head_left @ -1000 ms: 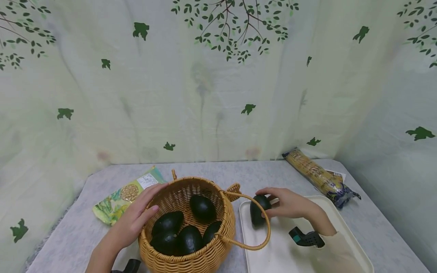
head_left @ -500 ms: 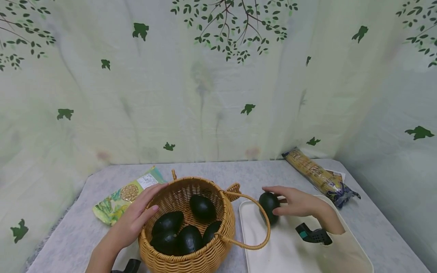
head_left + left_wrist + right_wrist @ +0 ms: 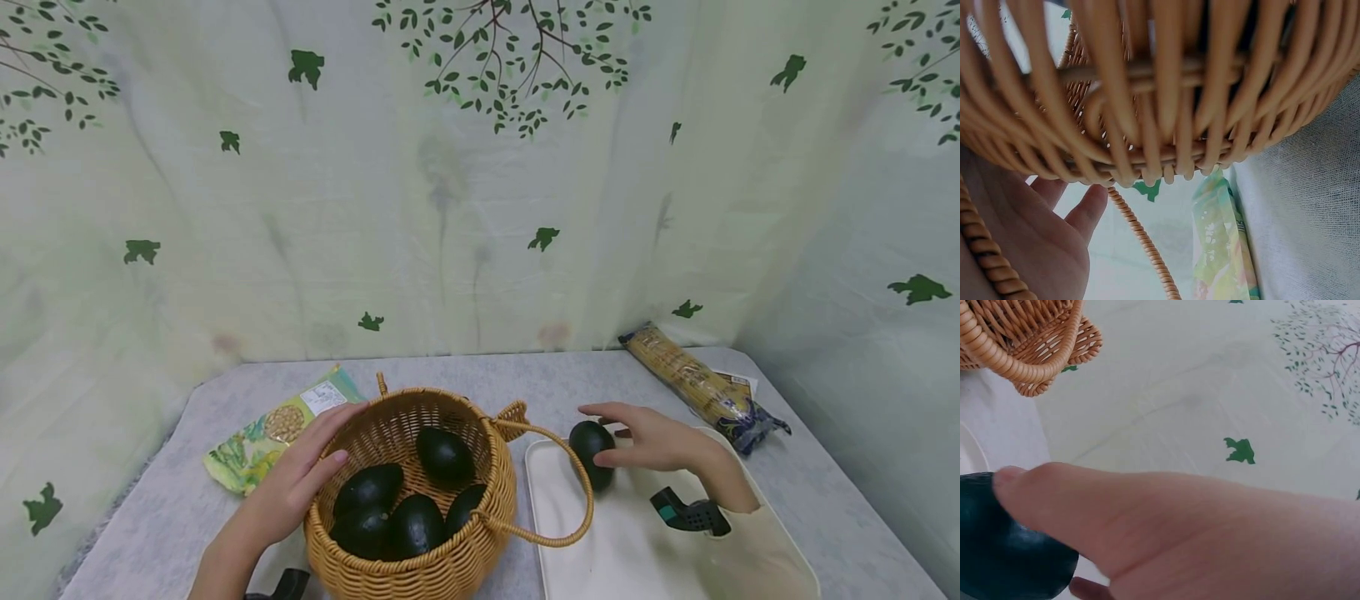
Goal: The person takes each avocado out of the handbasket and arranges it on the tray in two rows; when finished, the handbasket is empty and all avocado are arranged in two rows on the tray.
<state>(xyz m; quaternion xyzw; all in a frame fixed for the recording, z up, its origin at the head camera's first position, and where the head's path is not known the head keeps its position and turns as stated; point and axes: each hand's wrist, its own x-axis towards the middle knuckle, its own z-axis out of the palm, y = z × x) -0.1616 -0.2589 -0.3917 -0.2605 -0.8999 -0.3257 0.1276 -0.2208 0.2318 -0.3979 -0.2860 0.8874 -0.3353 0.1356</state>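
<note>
A round wicker basket (image 3: 337, 575) with a tall side handle stands in the middle of the table, several glossy dark green avocados (image 3: 416, 527) lying inside it. My left hand (image 3: 296, 479) rests along its left rim, fingers fairly straight; in the left wrist view the weave hides part of the fingers. To the right, one avocado (image 3: 590, 452) sits at the far left corner of a white tray (image 3: 652, 550), partly behind the basket handle. Around it stands my right hand (image 3: 648, 442), its index finger extended above the avocado and its thumb against the near side. The right wrist view shows that thumb touching the avocado (image 3: 1007, 544).
A green bag with a picture of beans (image 3: 285, 423) lies at the left behind my left hand. A long packet of noodles (image 3: 693, 387) lies at the back right, past the tray. A leaf-patterned curtain (image 3: 465, 208) hangs behind the table.
The right hand and its avocado have shifted right along the tray, then the avocado stays in place while the fingers loosen. The left hand and basket hold still.
</note>
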